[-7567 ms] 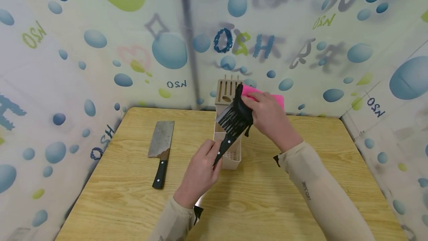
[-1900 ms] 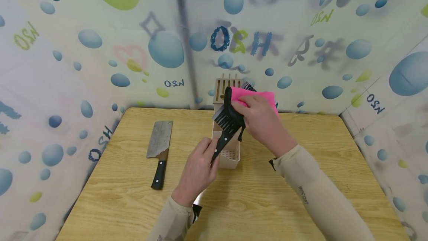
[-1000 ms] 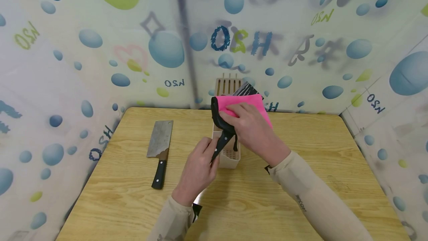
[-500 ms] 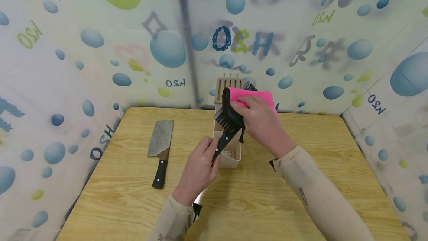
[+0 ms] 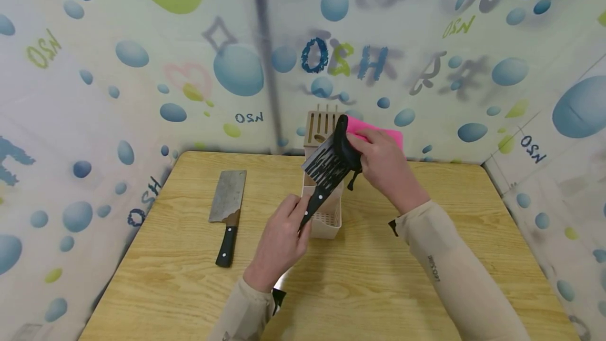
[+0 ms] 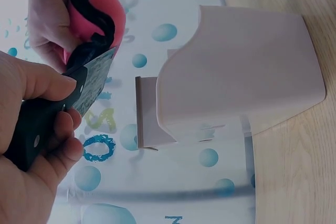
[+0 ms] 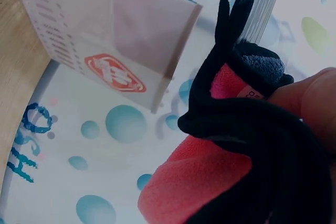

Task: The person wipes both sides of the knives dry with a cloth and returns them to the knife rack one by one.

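My left hand (image 5: 280, 238) grips the black riveted handle of a broad-bladed kitchen knife (image 5: 324, 164), its blade slanting up to the right above the table. Dark streaks show on the blade face. Near the far end of the blade, my right hand (image 5: 385, 170) pinches a pink cloth (image 5: 390, 137) with black trim, folded over the metal and hiding the tip. A black loop hangs from the cloth. In the left wrist view the thumb lies along the knife handle (image 6: 31, 129). The right wrist view shows the bunched cloth (image 7: 194, 179) under the thumb.
Behind the hands stands a beige knife holder (image 5: 326, 231) with a slotted top and a perforated front tray. A cleaver (image 5: 228, 199) with a black handle lies on the wooden table (image 5: 165, 288) to the left. A patterned wall backs the table.
The cloth in my right hand has slid up the blade, away from the handle, over the last second, baring the streaked metal. The left hand and knife stay nearly still.
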